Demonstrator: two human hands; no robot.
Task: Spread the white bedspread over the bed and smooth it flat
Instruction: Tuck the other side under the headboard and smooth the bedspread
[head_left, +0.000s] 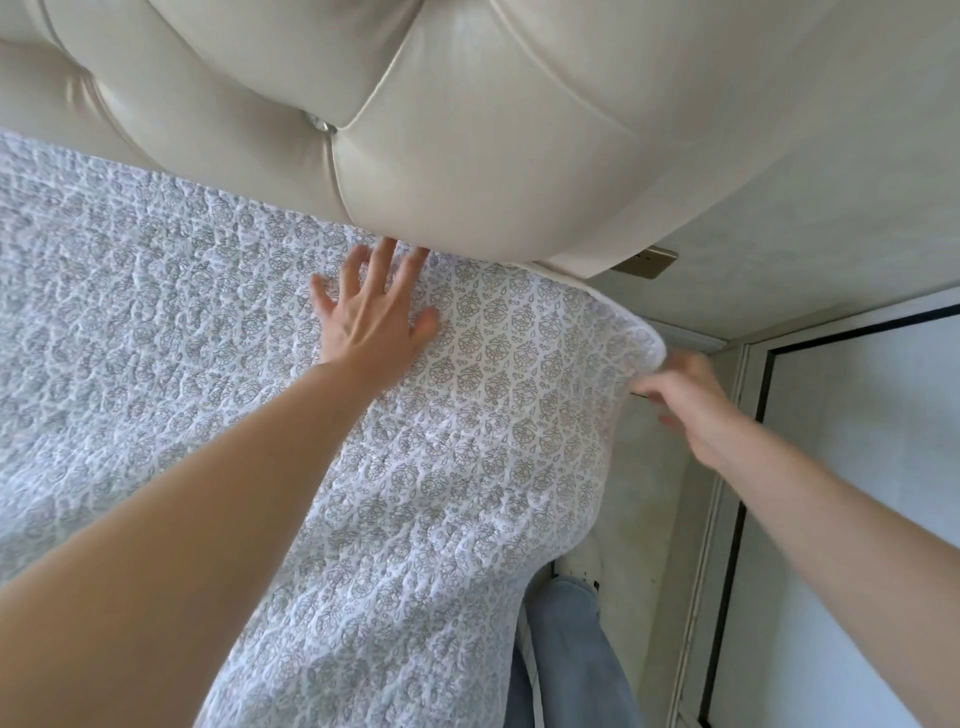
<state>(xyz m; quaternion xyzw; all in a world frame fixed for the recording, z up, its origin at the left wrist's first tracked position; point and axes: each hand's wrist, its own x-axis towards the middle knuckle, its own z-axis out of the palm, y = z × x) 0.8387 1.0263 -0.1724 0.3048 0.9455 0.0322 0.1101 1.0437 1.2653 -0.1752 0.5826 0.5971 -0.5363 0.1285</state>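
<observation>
The white quilted bedspread (218, 332) with a grey floral print covers the bed up to the cream tufted headboard (426, 130). My left hand (371, 314) lies flat on it with fingers spread, fingertips touching the base of the headboard. My right hand (685, 400) is at the bedspread's top right corner, where the edge curls over the side of the bed. Its fingers touch the hanging edge, blurred; whether they pinch the cloth is unclear. The fabric looks rippled near that corner.
A narrow strip of pale floor (644, 499) runs between the bed and a white wardrobe door with a dark frame (852, 467). A brass wall socket (647, 261) sits beside the headboard. My legs in blue jeans (571, 649) stand at the bedside.
</observation>
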